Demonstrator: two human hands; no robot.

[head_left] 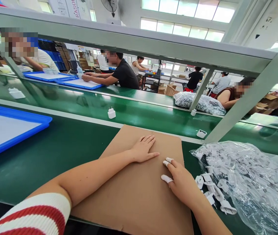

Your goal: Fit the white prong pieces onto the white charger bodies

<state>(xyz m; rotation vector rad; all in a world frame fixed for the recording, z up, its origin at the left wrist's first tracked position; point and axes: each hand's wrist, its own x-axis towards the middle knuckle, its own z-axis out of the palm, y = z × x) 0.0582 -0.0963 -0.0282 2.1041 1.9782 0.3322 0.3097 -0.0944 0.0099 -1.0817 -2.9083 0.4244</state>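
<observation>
A brown cardboard sheet point(139, 192) lies on the green bench in front of me, its near end reaching the bench's edge. My left hand point(144, 149) rests flat on its upper part, fingers stretched out and the thumb pointing right. Over the sheet's right side is my right hand point(178, 176), with white finger cots on the thumb and two fingers. Its fingers are apart and I see nothing between them. Just right of that hand, loose white plastic pieces point(212, 189) lie beside a clear plastic bag point(249, 176) full of similar parts.
A blue tray point(16, 114) with a white lining stands at left. Beyond the bench edge runs a green conveyor point(139, 114) carrying white chargers point(111, 113). A slanted metal post point(244, 94) rises at right under a shelf beam point(129, 42). Several people sit across the line.
</observation>
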